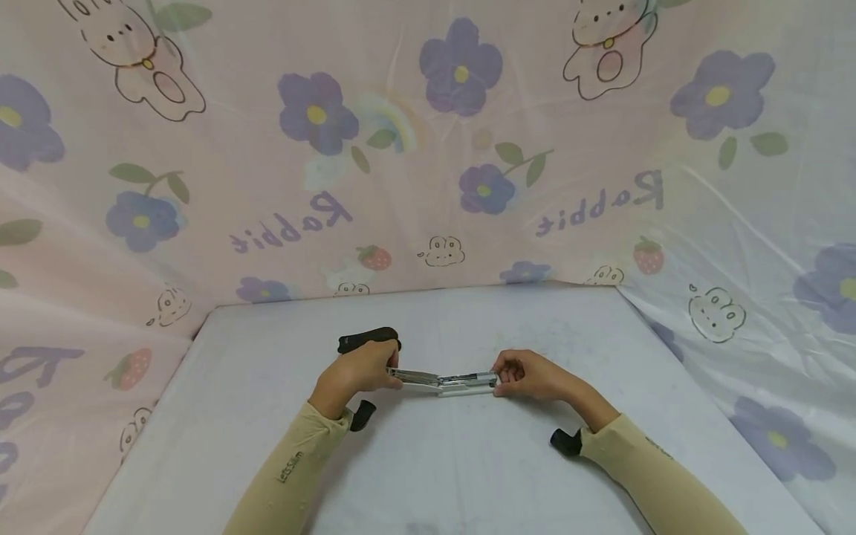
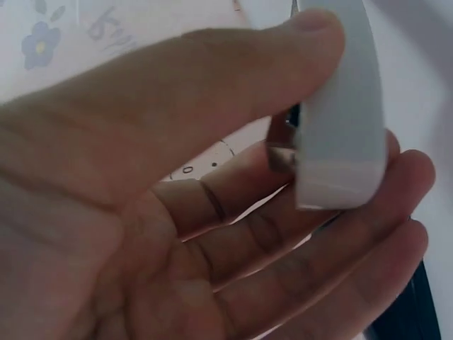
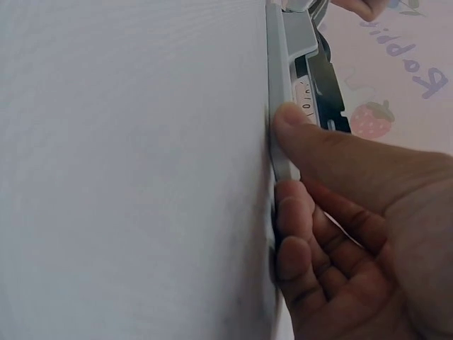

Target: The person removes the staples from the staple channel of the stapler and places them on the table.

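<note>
A white stapler (image 1: 465, 382) is opened out almost flat between both hands, its metal inner parts facing up. The left hand (image 1: 361, 369) grips the end of one arm; the left wrist view shows its thumb across the smooth white cover (image 2: 341, 142), fingers behind it. At the opposite end, the right hand (image 1: 535, 376) pinches the base. In the right wrist view the thumb presses on the base's side edge (image 3: 279, 78), with curled fingers beside the end, low at the white tabletop.
Just behind the left hand lies a long black object (image 1: 366, 339), partly covered by that hand. The white table (image 1: 535, 319) meets a patterned cloth (image 1: 401, 186) at the back and sides. Black wrist mounts (image 1: 566, 442) stick out from the sleeves.
</note>
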Tool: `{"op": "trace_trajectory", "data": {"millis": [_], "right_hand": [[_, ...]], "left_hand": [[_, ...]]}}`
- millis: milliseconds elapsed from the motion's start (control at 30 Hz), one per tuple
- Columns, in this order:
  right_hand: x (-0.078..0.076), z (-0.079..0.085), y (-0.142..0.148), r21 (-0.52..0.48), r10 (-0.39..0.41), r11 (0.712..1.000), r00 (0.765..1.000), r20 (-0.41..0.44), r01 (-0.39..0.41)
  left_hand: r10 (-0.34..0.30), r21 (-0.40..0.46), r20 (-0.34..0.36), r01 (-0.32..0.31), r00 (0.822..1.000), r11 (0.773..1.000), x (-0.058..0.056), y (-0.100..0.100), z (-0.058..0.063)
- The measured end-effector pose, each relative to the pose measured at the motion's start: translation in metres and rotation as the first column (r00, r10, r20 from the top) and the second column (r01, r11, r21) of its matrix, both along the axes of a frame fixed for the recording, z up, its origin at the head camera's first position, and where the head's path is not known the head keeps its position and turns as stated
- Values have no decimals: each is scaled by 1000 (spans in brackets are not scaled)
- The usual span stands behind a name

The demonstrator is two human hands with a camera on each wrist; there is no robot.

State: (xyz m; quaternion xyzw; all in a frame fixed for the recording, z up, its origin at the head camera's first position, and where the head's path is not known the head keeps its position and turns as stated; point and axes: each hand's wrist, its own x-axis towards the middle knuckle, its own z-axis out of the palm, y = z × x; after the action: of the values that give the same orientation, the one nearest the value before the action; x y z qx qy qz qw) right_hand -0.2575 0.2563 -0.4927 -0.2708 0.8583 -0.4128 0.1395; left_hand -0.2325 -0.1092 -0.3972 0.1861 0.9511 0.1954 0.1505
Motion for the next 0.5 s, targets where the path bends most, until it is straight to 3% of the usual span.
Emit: {"op": "trace_trajectory", "data": {"millis": [233,367,500], "right_hand": [[-1,0,-3,5,7,1000,1000,4,-7],[-1,1,-1,1,8,1000,1000,-1,-8],[0,-1,-2,-11,2,1000,1000,11,-2]], "left_hand": [[20,-49,14,-19,1000,999,2,-1,-1],[8,-1,-64,-8,998,1000,2,8,-1],[-44,83,-176,59,983,995,3,26,-13]]}}
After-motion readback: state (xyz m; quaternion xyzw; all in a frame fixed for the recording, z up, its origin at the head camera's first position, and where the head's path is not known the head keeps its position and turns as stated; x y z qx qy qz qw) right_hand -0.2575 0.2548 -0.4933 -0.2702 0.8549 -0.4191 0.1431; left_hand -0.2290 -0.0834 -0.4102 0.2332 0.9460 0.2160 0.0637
